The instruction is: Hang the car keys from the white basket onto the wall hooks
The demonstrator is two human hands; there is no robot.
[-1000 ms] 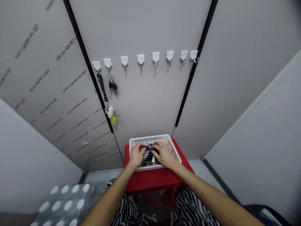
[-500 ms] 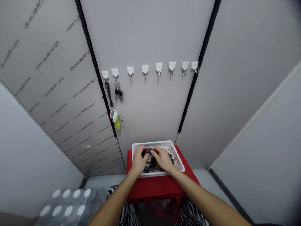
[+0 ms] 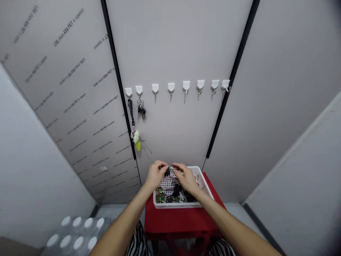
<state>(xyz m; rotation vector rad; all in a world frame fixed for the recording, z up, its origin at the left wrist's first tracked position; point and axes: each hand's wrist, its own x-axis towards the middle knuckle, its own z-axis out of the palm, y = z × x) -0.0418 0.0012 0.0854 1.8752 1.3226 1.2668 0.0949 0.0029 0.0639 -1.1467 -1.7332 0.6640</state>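
Note:
My left hand [image 3: 157,174] and my right hand [image 3: 185,177] meet above the far rim of a white perforated plastic basket [image 3: 176,205]. Pinched between their fingers is a small black key fob [image 3: 167,172] with a thin metal part showing. In the basket lie several dark key fobs [image 3: 176,191] and round green-and-gold keyrings [image 3: 160,197]. On the wall above, a bunch of keys [image 3: 141,109] hangs from one white adhesive hook [image 3: 139,90]. A black strap [image 3: 130,112] with a yellow-green charm [image 3: 137,140] hangs from the hook beside it.
The basket stands on a red stool [image 3: 181,222]. A row of several white hooks [image 3: 186,86] runs across the grey wall panels, which have black seam strips. Bottled water in shrink wrap [image 3: 77,236] stands low at left. Zebra-striped trousers [image 3: 137,245] show below.
Both hands have risen from the basket's middle to its far rim, holding the fob. The view has tilted upward, so the hooks and basket sit lower and more basket contents show.

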